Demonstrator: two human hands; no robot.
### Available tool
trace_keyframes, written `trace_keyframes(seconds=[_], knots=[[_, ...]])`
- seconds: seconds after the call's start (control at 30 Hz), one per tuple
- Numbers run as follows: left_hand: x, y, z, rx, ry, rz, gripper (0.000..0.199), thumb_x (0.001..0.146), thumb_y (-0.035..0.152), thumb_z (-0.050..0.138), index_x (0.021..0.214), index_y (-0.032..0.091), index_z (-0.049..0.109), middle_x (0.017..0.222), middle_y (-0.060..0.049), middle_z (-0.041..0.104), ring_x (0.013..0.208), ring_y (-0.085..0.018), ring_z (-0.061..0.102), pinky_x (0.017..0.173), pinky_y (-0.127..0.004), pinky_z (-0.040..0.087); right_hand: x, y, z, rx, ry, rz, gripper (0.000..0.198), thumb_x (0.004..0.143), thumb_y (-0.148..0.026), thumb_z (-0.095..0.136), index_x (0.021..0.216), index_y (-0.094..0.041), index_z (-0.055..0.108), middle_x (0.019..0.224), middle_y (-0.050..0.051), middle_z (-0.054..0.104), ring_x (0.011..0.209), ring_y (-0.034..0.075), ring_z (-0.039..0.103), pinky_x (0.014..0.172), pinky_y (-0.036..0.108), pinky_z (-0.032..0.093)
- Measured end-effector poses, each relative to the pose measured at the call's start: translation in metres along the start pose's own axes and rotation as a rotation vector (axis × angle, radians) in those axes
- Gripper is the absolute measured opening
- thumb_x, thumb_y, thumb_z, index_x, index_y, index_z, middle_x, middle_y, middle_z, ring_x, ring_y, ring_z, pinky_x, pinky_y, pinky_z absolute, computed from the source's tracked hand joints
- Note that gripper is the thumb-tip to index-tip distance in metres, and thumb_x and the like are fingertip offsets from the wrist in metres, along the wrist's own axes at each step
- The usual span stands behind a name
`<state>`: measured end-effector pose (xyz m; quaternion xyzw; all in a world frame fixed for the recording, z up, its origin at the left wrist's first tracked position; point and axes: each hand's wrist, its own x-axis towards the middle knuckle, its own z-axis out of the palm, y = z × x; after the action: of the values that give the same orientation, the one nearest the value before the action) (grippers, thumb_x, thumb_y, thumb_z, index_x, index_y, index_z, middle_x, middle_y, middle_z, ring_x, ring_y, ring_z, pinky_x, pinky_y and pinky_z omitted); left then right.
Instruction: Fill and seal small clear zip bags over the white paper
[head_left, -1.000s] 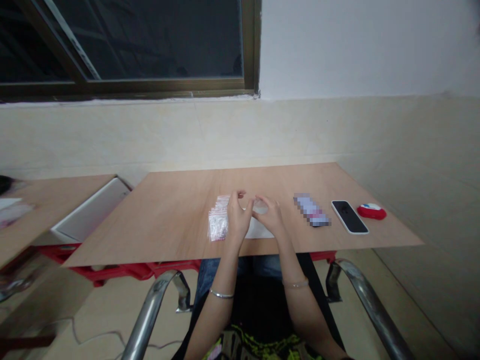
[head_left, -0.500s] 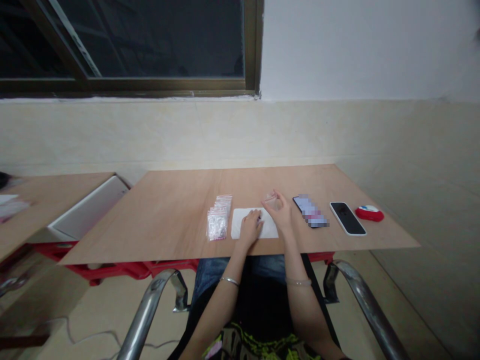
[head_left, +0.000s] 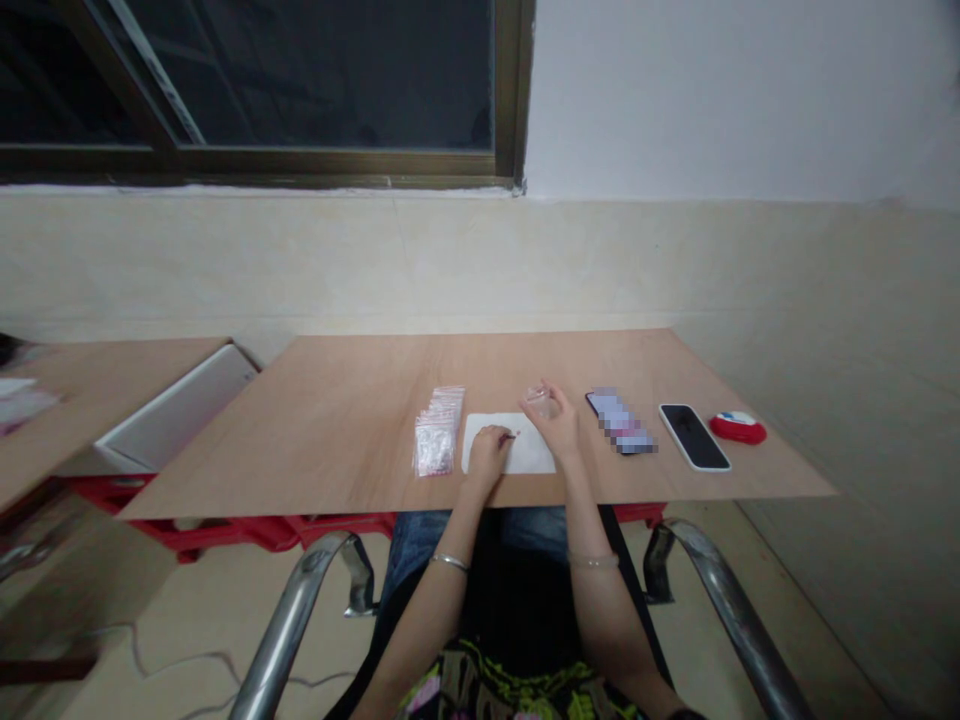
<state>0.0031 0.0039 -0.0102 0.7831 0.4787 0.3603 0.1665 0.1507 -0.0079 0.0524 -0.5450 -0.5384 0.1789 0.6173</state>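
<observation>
My left hand (head_left: 489, 452) rests over the left part of a white sheet (head_left: 534, 456), fingertips pinched together at a small dark piece too tiny to name. A small reddish speck (head_left: 518, 433) lies on the sheet just right of those fingers. Above the sheet's right far corner, my right hand (head_left: 559, 420) grips a small clear plastic bag (head_left: 537, 398) between thumb and fingers. Left of the sheet lies an overlapping row of clear zip bags (head_left: 436, 440) with reddish top edges; what they contain is too blurred to tell.
Right of my hands lie a phone with a blurred screen (head_left: 621, 422), a white-edged phone (head_left: 694, 437) and a red and white case (head_left: 738, 428). The wooden table (head_left: 315, 430) stands against the wall. Metal armrests (head_left: 300, 610) flank me, and a white box (head_left: 176, 410) sits at left.
My left hand has drawn slightly left across the sheet, its fingers closing together and uncovering the reddish speck. My right hand keeps its hold on the bag, almost in place.
</observation>
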Motion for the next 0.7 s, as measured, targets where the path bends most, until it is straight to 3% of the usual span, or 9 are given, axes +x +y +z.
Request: trace_keyframes(seconds=[0.4,0.7], knots=[[-0.006,-0.004,-0.018,-0.056,0.044,-0.082,0.019,0.084,0.024,0.05,0.091,0.015,0.065,0.09,-0.008,0.066,0.082,-0.017,0.06,0.077,-0.03,0.046,-0.001,-0.009,0.001,0.143,-0.017,0.065,0.06,0.065,-0.044,0.068,0.116,-0.015,0.054,0.106,0.011,0.062,0.097,0.023,0.058,0.089,0.041,0.044],[-0.004,-0.011,-0.023,-0.044,0.016,-0.064,0.023,0.073,0.013,0.06,0.096,0.014,0.064,0.092,-0.008,0.066,0.081,-0.017,0.06,0.078,-0.031,0.047,-0.002,-0.02,0.0,0.222,-0.024,0.113,0.061,0.064,-0.04,0.071,0.116,-0.013,0.054,0.106,0.011,0.062,0.099,0.023,0.057,0.091,0.042,0.042]])
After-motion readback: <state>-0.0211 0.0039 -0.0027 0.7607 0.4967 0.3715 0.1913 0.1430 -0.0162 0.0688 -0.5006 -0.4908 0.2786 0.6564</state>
